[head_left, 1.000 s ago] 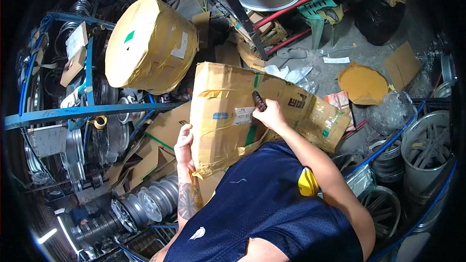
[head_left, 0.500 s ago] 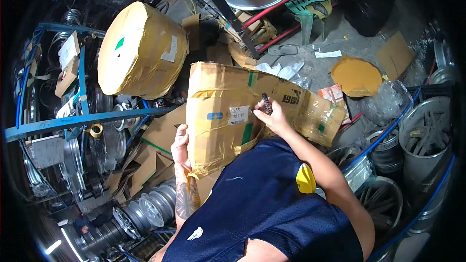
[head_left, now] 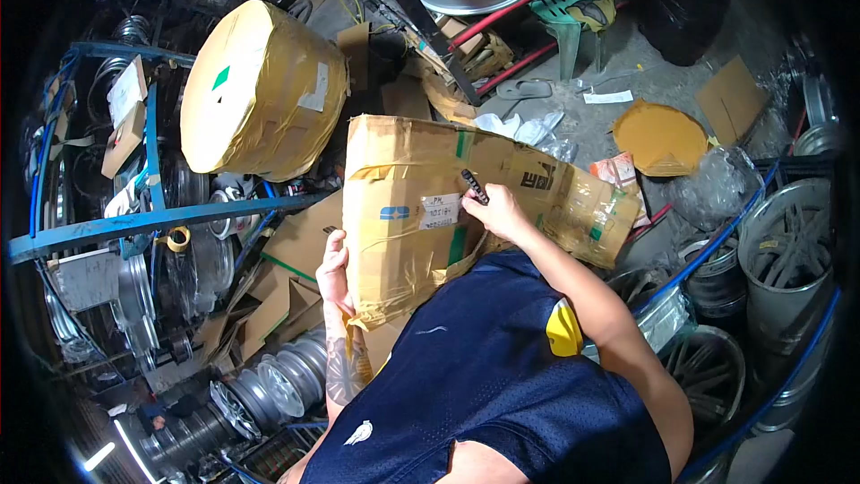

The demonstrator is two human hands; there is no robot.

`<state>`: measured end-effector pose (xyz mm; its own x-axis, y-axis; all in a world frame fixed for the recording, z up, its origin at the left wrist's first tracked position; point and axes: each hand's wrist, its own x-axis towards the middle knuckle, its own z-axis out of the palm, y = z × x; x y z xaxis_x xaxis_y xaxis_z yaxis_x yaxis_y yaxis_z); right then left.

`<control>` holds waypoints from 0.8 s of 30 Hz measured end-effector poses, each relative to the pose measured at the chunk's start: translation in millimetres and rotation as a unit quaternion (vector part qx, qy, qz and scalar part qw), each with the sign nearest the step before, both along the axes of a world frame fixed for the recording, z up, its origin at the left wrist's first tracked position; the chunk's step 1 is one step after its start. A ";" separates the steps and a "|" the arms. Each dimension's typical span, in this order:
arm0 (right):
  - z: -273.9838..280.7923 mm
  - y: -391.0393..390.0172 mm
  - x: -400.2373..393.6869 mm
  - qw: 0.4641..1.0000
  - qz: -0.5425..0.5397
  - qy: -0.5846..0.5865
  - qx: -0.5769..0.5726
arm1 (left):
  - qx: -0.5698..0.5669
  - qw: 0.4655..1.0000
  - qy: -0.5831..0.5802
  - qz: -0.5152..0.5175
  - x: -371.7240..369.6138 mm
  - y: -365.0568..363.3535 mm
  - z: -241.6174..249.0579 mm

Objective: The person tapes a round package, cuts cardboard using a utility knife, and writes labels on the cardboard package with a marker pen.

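Observation:
A wrapped cardboard package [head_left: 403, 251] leans in front of my body, patched with yellow and green tape. On its face is a white label [head_left: 439, 211] with handwritten letters and digits. Between the fingers of my right hand [head_left: 498, 213] is a black marker [head_left: 475, 186], its upper end tilted to the left. That hand lies at the label's right edge, and the marker's tip is hidden by the fingers. My left hand [head_left: 334, 271] holds the package's left side with curled fingers; part of its grip is out of sight.
A round tape-wrapped bundle [head_left: 264, 94] stands at the upper left, behind a blue metal rail [head_left: 179, 220]. Wheel rims [head_left: 788, 242] are stacked at the right and lower left. Cardboard scraps, plastic wrap [head_left: 712, 188] and a green plastic stool [head_left: 571, 13] lie farther off.
My right hand has shifted slightly left and down toward the label's edge. The marker now tilts more to the left. My left hand stays at the package's side.

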<state>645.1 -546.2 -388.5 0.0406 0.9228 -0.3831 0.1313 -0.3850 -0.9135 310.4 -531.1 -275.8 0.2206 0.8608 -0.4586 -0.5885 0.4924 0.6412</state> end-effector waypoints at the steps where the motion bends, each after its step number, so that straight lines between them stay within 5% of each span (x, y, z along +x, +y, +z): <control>1: 9.5 1.9 3.0 1.000 0.007 0.006 -0.030 | -0.001 1.000 -0.002 0.007 5.7 -0.4 5.7; 3: 25.7 4.4 7.3 0.996 0.018 0.017 -0.089 | -0.002 1.000 -0.016 0.006 9.3 -1.1 8.5; 12: 38.9 -1.8 14.7 0.998 0.029 -0.046 -0.035 | -0.001 1.000 -0.015 -0.001 9.1 0.5 5.9; 15: 36.0 -7.3 16.3 0.995 0.052 -0.069 0.057 | 0.002 1.000 -0.015 -0.002 7.4 0.8 2.8; 18: 46.6 -7.0 24.6 0.992 -0.067 0.097 -0.050 | 0.005 1.000 -0.025 0.004 9.7 -3.0 3.3; 19: 36.8 -0.9 27.3 0.990 -0.097 0.100 0.015 | 0.007 1.000 -0.029 0.006 12.1 -3.5 5.0; 24: 29.1 -0.4 43.5 0.994 -0.068 0.082 -0.009 | -0.012 1.000 -0.024 0.001 9.3 0.3 4.5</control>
<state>688.5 -546.6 -359.4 0.1012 0.9056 -0.4119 -0.0728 -0.4061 -0.9109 319.6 -530.8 -271.3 0.2406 0.8503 -0.4681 -0.6195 0.5058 0.6003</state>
